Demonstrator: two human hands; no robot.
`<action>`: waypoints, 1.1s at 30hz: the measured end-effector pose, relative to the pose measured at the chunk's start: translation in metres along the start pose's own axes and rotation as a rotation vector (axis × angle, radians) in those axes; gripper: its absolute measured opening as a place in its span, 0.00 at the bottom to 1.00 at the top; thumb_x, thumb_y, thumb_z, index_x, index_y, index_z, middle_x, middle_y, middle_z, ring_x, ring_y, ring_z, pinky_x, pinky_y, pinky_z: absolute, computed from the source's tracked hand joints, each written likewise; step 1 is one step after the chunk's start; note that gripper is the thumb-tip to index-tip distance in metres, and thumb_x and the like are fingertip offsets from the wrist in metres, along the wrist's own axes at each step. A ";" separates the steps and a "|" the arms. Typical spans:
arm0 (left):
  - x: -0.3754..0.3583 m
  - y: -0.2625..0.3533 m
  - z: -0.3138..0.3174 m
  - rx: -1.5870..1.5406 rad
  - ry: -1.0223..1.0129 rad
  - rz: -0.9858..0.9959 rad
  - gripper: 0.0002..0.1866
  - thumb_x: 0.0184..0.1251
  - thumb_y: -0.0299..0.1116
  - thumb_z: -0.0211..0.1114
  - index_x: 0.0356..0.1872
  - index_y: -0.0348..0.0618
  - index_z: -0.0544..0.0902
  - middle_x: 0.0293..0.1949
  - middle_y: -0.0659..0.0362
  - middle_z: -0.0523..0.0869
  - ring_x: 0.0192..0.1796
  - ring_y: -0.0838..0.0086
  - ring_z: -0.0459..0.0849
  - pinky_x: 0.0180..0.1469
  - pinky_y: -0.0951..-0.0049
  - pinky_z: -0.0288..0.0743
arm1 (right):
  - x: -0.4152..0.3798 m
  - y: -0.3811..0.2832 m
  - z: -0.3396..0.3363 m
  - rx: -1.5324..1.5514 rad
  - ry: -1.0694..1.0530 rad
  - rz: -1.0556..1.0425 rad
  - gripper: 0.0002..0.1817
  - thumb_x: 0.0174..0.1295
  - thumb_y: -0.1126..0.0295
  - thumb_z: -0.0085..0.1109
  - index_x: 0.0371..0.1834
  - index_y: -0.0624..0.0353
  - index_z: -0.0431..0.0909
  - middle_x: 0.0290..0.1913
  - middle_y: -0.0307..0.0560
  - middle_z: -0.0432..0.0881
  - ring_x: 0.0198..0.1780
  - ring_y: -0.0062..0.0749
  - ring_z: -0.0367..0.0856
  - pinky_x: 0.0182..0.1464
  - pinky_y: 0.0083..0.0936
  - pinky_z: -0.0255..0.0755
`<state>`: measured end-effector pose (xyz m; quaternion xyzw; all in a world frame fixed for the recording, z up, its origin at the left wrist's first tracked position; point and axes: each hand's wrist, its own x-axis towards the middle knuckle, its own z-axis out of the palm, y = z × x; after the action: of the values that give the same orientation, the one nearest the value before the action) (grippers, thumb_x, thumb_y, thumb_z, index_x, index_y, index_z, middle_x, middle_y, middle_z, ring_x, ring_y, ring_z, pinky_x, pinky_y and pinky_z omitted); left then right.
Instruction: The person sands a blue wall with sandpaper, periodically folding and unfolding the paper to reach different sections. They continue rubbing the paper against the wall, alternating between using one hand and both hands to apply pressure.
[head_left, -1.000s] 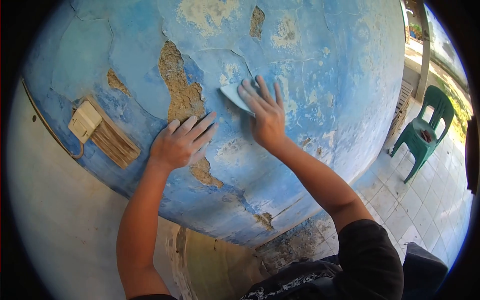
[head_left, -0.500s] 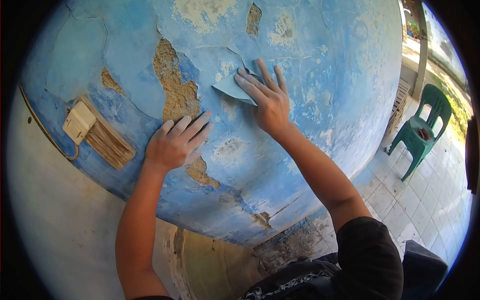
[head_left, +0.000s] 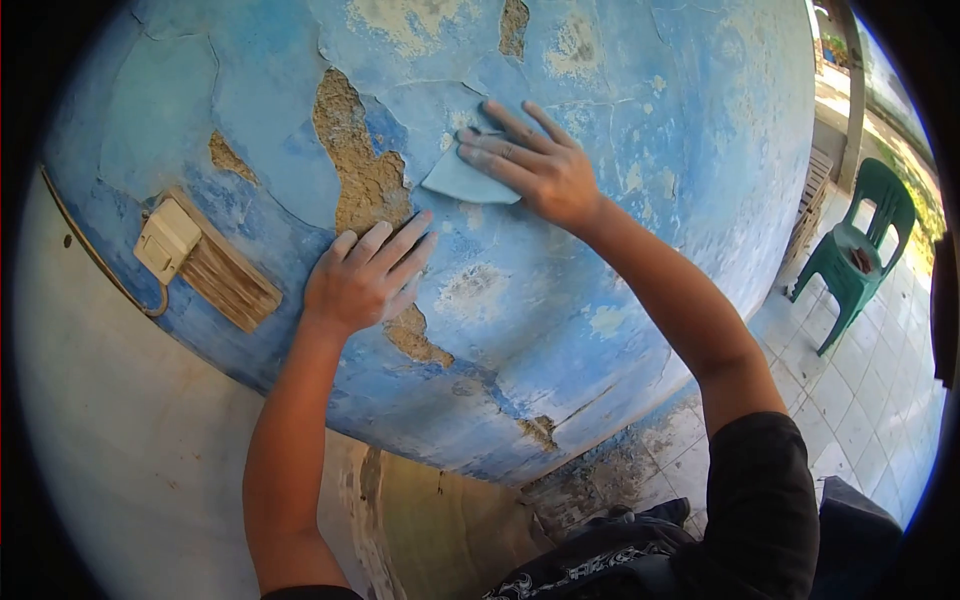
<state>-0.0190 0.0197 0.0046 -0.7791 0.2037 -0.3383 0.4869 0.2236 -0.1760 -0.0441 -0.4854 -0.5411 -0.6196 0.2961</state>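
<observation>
A folded pale blue-green sheet of sandpaper (head_left: 468, 182) lies against the peeling blue wall (head_left: 560, 270). My right hand (head_left: 545, 170) presses it there with some fingers over its upper edge, while other fingers stretch past it. My left hand (head_left: 365, 280) rests flat on the wall, fingers apart, holding nothing. Just above and below the left hand shows a bare patch of rough brown plaster (head_left: 355, 165). Pale dust coats the fingers of both hands.
A cream switch box (head_left: 167, 240) on a wooden block (head_left: 225, 280) sticks out at the left. To the right, a green plastic chair (head_left: 855, 250) stands on the tiled floor (head_left: 820, 400). Debris (head_left: 600, 480) lies along the wall's foot.
My right hand has shifted slightly down and left along the wall with the sandpaper, its fingers now tilted further left. My left hand keeps its place. The whole view has shifted a little.
</observation>
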 end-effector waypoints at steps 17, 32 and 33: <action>-0.001 0.001 0.002 0.000 0.013 -0.044 0.23 0.67 0.46 0.72 0.64 0.64 0.88 0.76 0.74 0.80 0.65 0.71 0.75 0.64 0.64 0.68 | -0.004 -0.041 0.013 -0.111 0.014 0.354 0.26 0.73 0.74 0.53 0.75 0.62 0.79 0.78 0.54 0.79 0.83 0.55 0.70 0.80 0.52 0.67; -0.006 0.007 0.003 -0.039 0.042 -0.078 0.20 0.67 0.46 0.72 0.60 0.61 0.89 0.74 0.71 0.82 0.63 0.71 0.76 0.64 0.66 0.69 | -0.012 -0.104 0.026 0.106 0.011 0.590 0.35 0.67 0.85 0.54 0.80 0.62 0.73 0.81 0.59 0.73 0.84 0.60 0.66 0.81 0.57 0.64; -0.006 0.006 0.003 -0.025 0.054 -0.075 0.21 0.66 0.47 0.72 0.60 0.61 0.88 0.74 0.72 0.82 0.63 0.72 0.76 0.63 0.66 0.68 | -0.004 -0.099 0.028 0.110 0.012 0.591 0.35 0.67 0.85 0.54 0.80 0.62 0.73 0.81 0.59 0.73 0.84 0.60 0.66 0.81 0.57 0.64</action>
<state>-0.0209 0.0228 -0.0035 -0.7829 0.1918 -0.3744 0.4583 0.1445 -0.1261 -0.0878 -0.6015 -0.4074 -0.4793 0.4924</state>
